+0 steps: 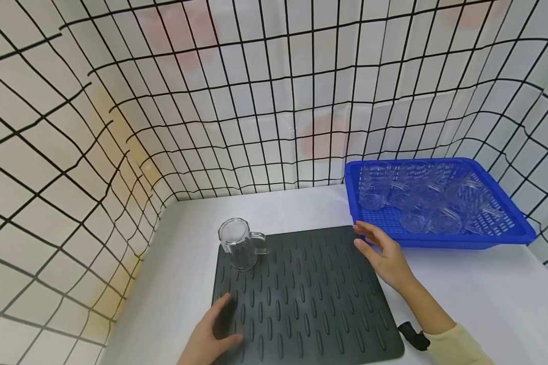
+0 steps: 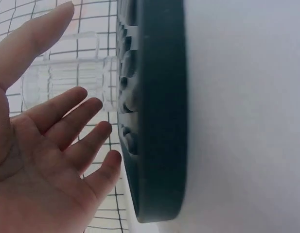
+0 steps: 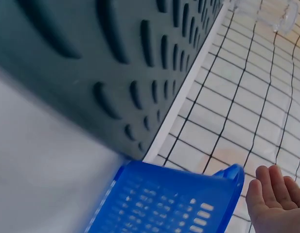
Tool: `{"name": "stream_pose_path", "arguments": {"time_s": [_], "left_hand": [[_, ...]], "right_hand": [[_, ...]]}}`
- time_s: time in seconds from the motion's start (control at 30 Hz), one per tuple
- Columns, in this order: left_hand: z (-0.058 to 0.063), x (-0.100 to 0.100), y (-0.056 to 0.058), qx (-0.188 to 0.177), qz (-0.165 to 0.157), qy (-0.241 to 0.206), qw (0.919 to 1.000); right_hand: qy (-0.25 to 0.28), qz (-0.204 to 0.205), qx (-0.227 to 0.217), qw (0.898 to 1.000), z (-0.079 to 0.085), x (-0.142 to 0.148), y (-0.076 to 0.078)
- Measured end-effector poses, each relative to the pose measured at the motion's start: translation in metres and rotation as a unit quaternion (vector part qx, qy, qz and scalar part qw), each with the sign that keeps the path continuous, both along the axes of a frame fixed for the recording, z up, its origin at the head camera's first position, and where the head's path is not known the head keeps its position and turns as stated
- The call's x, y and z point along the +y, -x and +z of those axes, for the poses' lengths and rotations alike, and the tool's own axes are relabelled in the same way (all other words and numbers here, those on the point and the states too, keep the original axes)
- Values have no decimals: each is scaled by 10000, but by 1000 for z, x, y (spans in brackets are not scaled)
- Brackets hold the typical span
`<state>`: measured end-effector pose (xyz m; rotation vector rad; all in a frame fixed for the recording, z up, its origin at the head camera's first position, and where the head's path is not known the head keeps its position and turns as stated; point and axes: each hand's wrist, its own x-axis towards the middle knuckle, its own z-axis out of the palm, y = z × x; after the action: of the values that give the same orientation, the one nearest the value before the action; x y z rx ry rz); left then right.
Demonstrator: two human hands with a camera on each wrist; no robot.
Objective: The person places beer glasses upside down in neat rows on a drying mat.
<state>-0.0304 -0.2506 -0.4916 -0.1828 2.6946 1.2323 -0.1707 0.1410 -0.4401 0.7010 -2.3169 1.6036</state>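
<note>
A clear glass mug (image 1: 241, 246) with a side handle stands on the far left corner of a dark ribbed mat (image 1: 301, 294). My left hand (image 1: 212, 332) is over the mat's near left edge, fingers spread and holding nothing. In the left wrist view, that palm (image 2: 47, 155) faces the mat's side, and the mug (image 2: 67, 82) shows behind the fingers. My right hand (image 1: 385, 258) hovers at the mat's far right corner, fingers loosely bent with nothing in them, close to the near left corner of a blue plastic basket (image 1: 456, 242).
Several clear glass mugs (image 1: 415, 195) lie in the blue basket at the back right. A black wire grid (image 1: 274, 101) surrounds the white table (image 1: 141, 284) at the back and sides. Beside the right sleeve (image 1: 456, 347) is a small black object (image 1: 413, 335).
</note>
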Motion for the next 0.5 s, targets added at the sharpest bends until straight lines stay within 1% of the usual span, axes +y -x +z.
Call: {"name": "stream_pose_path", "arguments": {"time_s": [0.13,0.27,0.5], "left_hand": [[-3,-1,-1,30,-82,-16,10000],[-6,-1,-3,31,-219,-12,9998],[-9,-3,-4,-187,-520,-57,9985]], "right_hand": [[-18,-147,-55,9999,-2,10,-1],[-20,-304,27,9995,-5,20,-1],[-8,-596,70,9982,-3,37,-1]]}}
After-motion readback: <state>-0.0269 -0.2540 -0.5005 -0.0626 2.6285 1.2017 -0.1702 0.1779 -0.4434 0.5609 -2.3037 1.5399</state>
